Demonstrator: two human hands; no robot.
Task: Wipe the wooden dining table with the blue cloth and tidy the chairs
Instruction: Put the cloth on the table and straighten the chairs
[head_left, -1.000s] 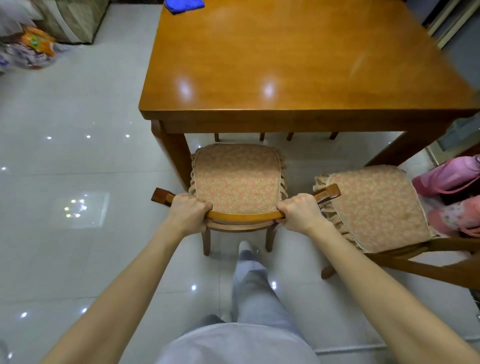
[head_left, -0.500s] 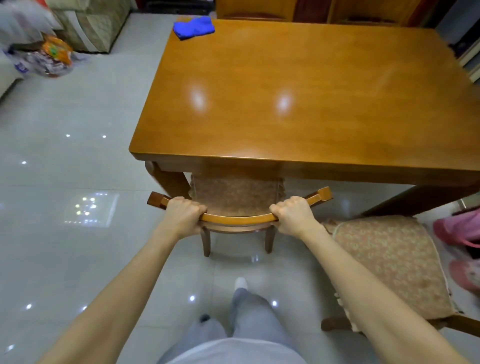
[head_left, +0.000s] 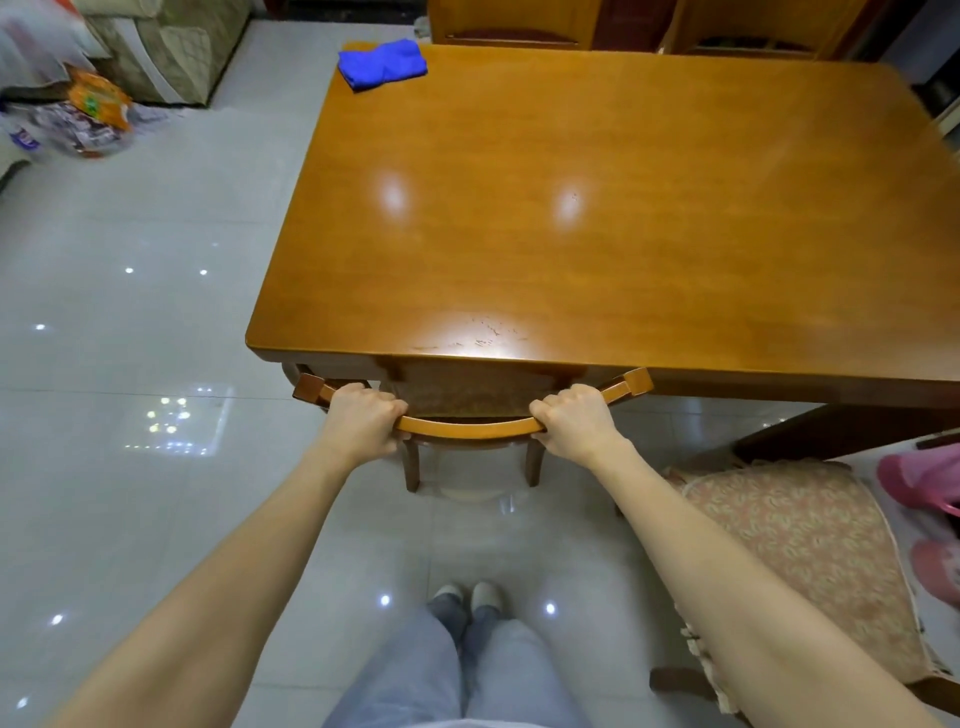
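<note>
The wooden dining table fills the upper middle of the view, its top bare except for the crumpled blue cloth at its far left corner. A wooden chair stands at the near edge, its seat almost wholly under the tabletop. My left hand grips the left part of its curved backrest. My right hand grips the right part. A second chair with a patterned cushion stands pulled out at my right, partly behind my right forearm.
Two more chair backs show beyond the table's far edge. Plastic bags and a sofa lie at the far left on the glossy tiled floor. Pink items sit at the right edge. My feet stand behind the chair.
The chair in my hands has slid forward under the table, so its cushion is now mostly hidden. I have stepped closer and more of the tabletop and cloth is in view.
</note>
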